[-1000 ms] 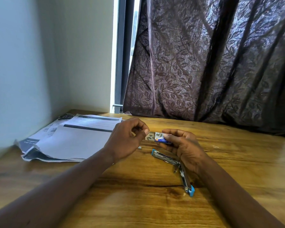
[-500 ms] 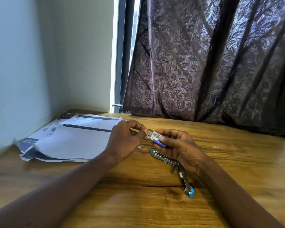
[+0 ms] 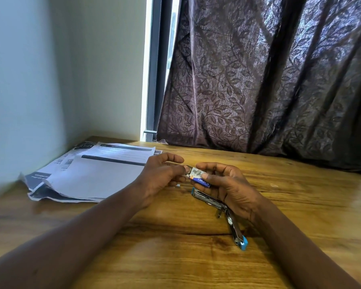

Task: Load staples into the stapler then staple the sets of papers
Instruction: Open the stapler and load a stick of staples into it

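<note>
My right hand [image 3: 227, 188] holds a small blue and white staple box [image 3: 198, 176] above the table. My left hand [image 3: 161, 176] pinches the box's left end with thumb and forefinger. Whether it grips a flap, a tray or staples I cannot tell. The stapler [image 3: 219, 207], metal with blue tips, lies swung wide apart on the wooden table [image 3: 175, 257], just under my right hand, which hides part of it. A loose stack of printed papers [image 3: 92, 174] lies at the table's far left corner.
A pale wall runs along the left edge of the table. A dark leaf-patterned curtain [image 3: 269, 80] hangs behind the table, with a window strip beside it. A tiny white speck [image 3: 178, 185] lies on the wood near my left hand.
Both hands have stayed at the box. My left fingers have shifted from above the box's end to pinching it, and the box has tilted slightly down to the right.
</note>
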